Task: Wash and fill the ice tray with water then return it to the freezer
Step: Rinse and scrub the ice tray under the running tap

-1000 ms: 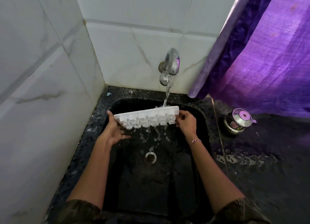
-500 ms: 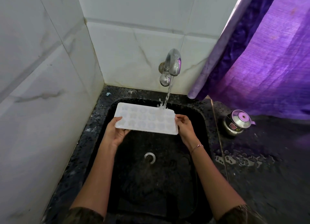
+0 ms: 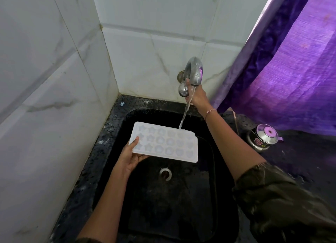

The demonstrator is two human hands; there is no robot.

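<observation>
A white ice tray (image 3: 164, 142) with star and round moulds is held face up and nearly level over the black sink (image 3: 223, 170). My left hand (image 3: 131, 156) grips its left end, thumb on top and fingers underneath. My right hand (image 3: 197, 95) is raised to the chrome tap (image 3: 193, 72) on the back wall, fingers on the knob under the spout. A thin stream of water (image 3: 184, 115) runs from the tap and lands at the tray's far right edge.
The sink drain (image 3: 165, 173) lies below the tray. Marbled white tiles close the left side and the back. A small steel kettle (image 3: 263, 137) stands on the wet dark counter at right, under a purple curtain (image 3: 291, 70).
The tray was turned from tilted, underside out, to face up. My right hand has let go of its right end and risen to the tap; the left hand alone holds it.
</observation>
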